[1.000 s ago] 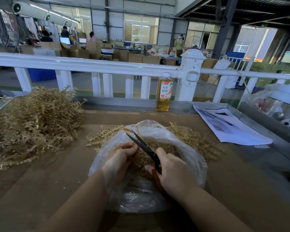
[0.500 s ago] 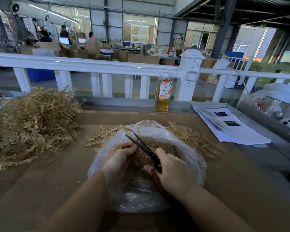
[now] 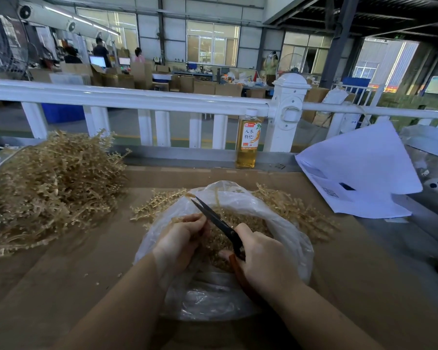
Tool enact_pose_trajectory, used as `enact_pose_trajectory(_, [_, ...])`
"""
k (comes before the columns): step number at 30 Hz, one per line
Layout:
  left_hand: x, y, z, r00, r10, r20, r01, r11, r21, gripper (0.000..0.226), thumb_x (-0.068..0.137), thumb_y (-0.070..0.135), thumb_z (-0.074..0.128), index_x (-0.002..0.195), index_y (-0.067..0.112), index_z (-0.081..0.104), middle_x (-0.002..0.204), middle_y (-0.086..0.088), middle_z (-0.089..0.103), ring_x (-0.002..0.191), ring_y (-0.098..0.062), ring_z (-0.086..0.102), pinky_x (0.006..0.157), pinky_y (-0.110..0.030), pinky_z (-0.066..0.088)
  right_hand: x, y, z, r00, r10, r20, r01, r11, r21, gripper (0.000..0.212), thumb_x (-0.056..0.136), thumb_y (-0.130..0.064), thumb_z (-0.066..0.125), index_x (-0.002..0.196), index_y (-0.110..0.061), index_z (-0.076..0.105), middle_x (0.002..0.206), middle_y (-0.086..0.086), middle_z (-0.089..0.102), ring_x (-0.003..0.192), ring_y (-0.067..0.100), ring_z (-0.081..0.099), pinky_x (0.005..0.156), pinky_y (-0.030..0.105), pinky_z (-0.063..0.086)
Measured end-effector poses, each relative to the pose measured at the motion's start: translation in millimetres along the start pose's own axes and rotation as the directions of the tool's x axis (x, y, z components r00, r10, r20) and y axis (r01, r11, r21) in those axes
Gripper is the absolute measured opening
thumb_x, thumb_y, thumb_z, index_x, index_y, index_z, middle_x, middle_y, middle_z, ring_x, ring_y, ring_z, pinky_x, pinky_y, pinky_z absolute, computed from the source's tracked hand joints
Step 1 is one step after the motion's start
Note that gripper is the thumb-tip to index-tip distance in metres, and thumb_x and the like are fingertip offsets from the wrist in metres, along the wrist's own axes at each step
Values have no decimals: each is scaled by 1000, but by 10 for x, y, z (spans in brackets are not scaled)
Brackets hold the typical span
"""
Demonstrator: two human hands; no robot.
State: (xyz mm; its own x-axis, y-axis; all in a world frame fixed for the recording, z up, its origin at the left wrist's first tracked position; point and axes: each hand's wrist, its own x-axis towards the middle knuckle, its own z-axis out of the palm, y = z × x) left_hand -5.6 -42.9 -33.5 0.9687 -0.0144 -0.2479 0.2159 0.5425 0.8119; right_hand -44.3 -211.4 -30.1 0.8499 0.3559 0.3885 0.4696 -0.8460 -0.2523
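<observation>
A clear plastic bag lies open on the cardboard-covered table, holding small tan plastic pieces. Over the bag's mouth my left hand pinches a tan sprig by its end. My right hand grips black scissors with red-brown handles; the blades point up and left, nearly closed, right beside my left fingertips. More tan sprigs lie behind the bag.
A big heap of tan plastic sprigs fills the table's left side. A bottle of amber drink stands at the back by a white railing. White paper sheets lie at the right, one lifted. Farther right is a clear container.
The scissor blades have closed from open. A paper sheet at the right has lifted up off the stack. Both hands stay in place over the bag.
</observation>
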Motion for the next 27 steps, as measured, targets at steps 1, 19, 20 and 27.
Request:
enact_pose_trajectory(1, [-2, 9, 3, 1000, 6, 5, -6, 1000, 9, 11, 92, -2, 50, 88, 2, 60, 65, -8, 64, 59, -16, 61, 65, -25, 55, -11, 0, 4, 1000, -3, -12, 3, 1000, 11, 37, 89, -62, 45, 107, -29, 42, 81, -10, 53, 70, 8, 50, 58, 20, 35])
enact_pose_trajectory(19, [-52, -8, 24, 999, 44, -11, -44, 997, 70, 6, 91, 10, 57, 90, 10, 63, 69, -4, 61, 53, -10, 60, 49, -19, 52, 26, -16, 5, 978, 201, 48, -203, 978, 54, 33, 89, -57, 53, 107, -30, 45, 86, -9, 62, 80, 11, 60, 66, 24, 45])
enact_pose_trajectory(20, [-46, -21, 31, 999, 34, -38, -32, 997, 66, 5, 91, 10, 57, 89, 10, 62, 69, -4, 59, 52, -9, 59, 48, -18, 51, 26, -18, -1, 977, 205, 52, -208, 976, 58, 33, 89, -57, 53, 105, -29, 45, 86, -8, 62, 80, 12, 61, 67, 25, 46])
enact_pose_trajectory(27, [-15, 0, 64, 995, -1, -102, -4, 999, -49, 17, 91, 0, 54, 76, 9, 55, 54, -3, 63, 47, -13, 62, 45, -22, 52, 23, -50, -17, 981, 187, 48, -192, 972, 134, 34, 88, -60, 51, 99, -29, 43, 89, -8, 62, 82, 11, 60, 68, 25, 46])
